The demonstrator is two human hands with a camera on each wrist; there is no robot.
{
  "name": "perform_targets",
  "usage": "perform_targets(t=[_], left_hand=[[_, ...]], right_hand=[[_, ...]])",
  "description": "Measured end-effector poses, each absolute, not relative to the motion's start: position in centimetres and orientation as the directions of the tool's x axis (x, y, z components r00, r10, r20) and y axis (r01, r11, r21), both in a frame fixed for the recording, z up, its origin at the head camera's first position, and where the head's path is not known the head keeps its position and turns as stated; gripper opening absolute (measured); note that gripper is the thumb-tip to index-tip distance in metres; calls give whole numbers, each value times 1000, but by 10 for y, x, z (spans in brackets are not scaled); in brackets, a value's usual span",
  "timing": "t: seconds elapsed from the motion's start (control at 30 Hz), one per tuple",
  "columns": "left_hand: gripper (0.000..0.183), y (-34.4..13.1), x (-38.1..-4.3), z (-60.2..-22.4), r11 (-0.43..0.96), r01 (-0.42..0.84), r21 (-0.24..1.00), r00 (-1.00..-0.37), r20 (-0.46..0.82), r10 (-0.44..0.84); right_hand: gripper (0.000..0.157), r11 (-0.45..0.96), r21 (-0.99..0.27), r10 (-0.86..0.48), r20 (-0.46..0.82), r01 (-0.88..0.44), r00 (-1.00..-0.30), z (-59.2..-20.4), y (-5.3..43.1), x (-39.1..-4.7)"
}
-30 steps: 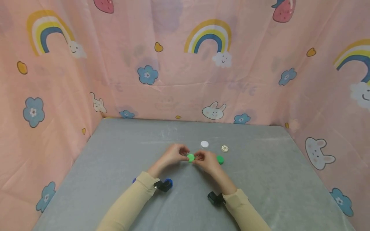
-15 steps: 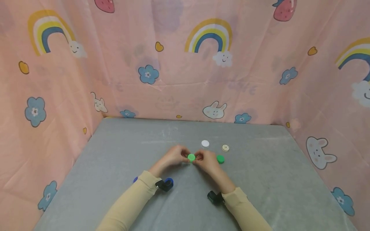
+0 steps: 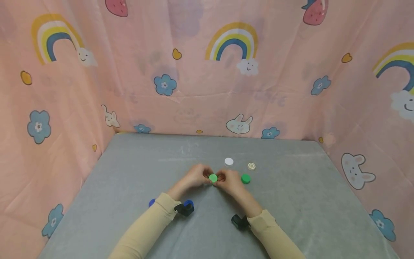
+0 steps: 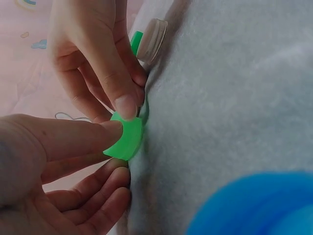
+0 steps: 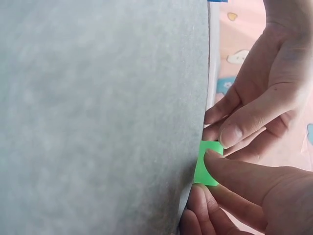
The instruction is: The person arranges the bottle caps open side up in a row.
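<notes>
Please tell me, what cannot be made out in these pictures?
Light-green piece: partly covered by the left grip and right grip, both wrist views.
Left blue patch: cut short by the left sleeve, head view.
Blue round thing: blurred, cut off by the right and bottom edges, left wrist view.
Pale round piece: pattern too small to read, head view.
</notes>
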State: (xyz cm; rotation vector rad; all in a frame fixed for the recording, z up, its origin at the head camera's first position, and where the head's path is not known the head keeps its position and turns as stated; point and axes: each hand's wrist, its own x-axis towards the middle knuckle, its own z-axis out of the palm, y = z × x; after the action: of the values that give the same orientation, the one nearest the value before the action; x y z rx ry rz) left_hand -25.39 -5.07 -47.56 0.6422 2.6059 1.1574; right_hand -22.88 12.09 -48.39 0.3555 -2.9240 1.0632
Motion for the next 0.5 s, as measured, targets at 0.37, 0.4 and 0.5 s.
perform_targets(t=[0.37,0.4,0.5], left_hand=[[26,-52,-248,-468,583,293,758,-898,8,440],[27,-53,-247,-467,574,288,766,-899,9,438],[27,-54,-245,-465,551,280,786,-898,11,440]], right_hand=[[22,712,-654,-237,120,-256,-964,-477,120,-221],[22,710,-660,-230,114,-247,-966,-475,119,-220],[22,694,-683,-217,100,-226,-971,-473,118,-218]])
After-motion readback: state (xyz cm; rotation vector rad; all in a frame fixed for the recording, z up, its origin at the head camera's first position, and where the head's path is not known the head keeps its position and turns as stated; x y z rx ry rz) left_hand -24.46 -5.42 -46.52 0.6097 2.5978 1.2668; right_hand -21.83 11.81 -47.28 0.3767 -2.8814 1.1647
